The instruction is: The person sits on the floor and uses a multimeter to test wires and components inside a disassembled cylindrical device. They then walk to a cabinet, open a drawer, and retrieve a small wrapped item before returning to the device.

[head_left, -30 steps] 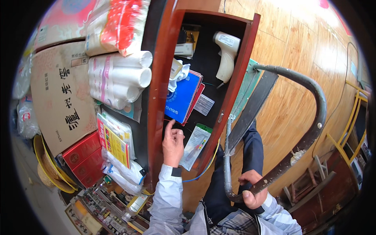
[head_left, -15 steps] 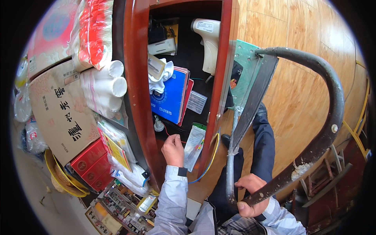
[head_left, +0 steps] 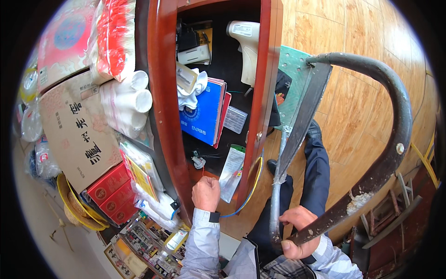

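Observation:
My left hand (head_left: 206, 193) is closed over the near end of an open reddish wooden drawer (head_left: 162, 107). A thin red wire (head_left: 203, 171) runs into its pinched fingers from a small white piece (head_left: 199, 162) on the dark drawer bottom. To the right of that hand lies a clear, flat packet (head_left: 231, 174) with a green top. My right hand (head_left: 299, 232) is wrapped round the low end of a dark bent metal tube frame (head_left: 402, 121). The frame has flaked white patches and joins a green perforated panel (head_left: 290, 79).
Blue and red folders (head_left: 204, 114), a white pistol-shaped device (head_left: 246, 44) and a white box (head_left: 193, 55) lie in the drawer. Left of it are a cardboard carton (head_left: 69, 135), white cups (head_left: 137, 100) and red boxes (head_left: 109, 193). A yellow-blue cable (head_left: 257, 181) loops beside the drawer.
My left hand has drawn slightly toward me, and the small white piece has slid nearer with the red wire. My right hand keeps its grip on the tube frame.

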The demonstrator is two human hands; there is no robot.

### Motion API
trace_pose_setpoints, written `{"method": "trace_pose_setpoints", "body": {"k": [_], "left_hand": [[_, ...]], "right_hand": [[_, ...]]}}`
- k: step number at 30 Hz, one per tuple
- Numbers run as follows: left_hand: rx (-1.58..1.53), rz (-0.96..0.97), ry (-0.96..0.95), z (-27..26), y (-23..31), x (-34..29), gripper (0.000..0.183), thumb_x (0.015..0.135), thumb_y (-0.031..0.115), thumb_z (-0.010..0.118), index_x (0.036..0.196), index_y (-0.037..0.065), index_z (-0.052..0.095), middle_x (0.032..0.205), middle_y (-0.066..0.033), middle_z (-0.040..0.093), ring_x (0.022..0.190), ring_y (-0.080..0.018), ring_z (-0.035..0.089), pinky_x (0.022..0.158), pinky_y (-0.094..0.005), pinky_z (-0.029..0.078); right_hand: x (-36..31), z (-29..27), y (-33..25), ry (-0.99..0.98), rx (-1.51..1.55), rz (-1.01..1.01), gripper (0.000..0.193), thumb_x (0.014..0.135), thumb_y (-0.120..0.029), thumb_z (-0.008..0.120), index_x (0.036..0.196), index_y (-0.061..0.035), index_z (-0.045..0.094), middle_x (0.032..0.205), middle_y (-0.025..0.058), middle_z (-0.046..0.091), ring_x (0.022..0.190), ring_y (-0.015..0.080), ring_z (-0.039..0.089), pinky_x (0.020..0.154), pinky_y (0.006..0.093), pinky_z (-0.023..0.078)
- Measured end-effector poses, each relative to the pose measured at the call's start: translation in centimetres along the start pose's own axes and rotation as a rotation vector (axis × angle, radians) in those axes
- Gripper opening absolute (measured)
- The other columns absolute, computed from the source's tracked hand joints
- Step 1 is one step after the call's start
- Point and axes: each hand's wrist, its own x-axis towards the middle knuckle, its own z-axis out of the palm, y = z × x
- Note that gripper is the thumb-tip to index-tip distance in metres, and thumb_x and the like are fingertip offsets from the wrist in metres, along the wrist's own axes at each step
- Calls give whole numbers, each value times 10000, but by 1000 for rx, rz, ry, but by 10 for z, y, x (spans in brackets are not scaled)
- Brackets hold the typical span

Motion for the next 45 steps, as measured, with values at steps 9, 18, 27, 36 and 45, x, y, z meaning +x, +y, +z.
{"method": "trace_pose_setpoints", "body": {"k": [9, 18, 27, 36, 45], "left_hand": [[-744, 86, -74, -4, 8, 10, 297, 1077, 126, 636, 1304, -61, 677, 1019, -113, 769, 841, -172, 732, 720, -313, 572], [-1254, -230, -71, 8, 56, 90, 418, 1014, 460, 733, 1070, 57, 638, 906, -33, 674, 658, -121, 631, 485, -219, 424], [-1611, -506, -281, 8, 60, 107, 448, 956, 459, 803, 1194, 100, 679, 1076, -70, 743, 785, -153, 624, 692, -291, 445], [-1773, -324, 43, 27, 63, 102, 381, 1068, 310, 676, 1229, -23, 587, 1195, -162, 709, 982, -280, 716, 882, -421, 597], [-1626, -337, -30, 43, 27, 80, 337, 1101, 311, 615, 1225, -2, 616, 1172, -148, 729, 970, -285, 725, 859, -425, 586]], "right_hand": [[1, 2, 0, 3, -4, -15, 585, 831, -467, 751, 1098, 48, 677, 946, 177, 664, 781, 319, 681, 702, 411, 573], [2, 3, -4, 2, 29, 19, 573, 864, -464, 730, 1107, 51, 677, 933, 180, 666, 787, 305, 675, 716, 399, 572], [7, 4, -16, 40, 37, 56, 590, 902, -509, 674, 1061, 59, 685, 908, 179, 664, 785, 293, 679, 721, 388, 561], [10, -1, -18, 20, 34, 49, 581, 887, -498, 697, 1072, 52, 686, 909, 173, 667, 784, 289, 679, 721, 389, 562], [13, 6, -18, 62, 104, 37, 526, 915, -475, 690, 1092, 20, 661, 930, 172, 627, 799, 336, 640, 714, 437, 524]]}}
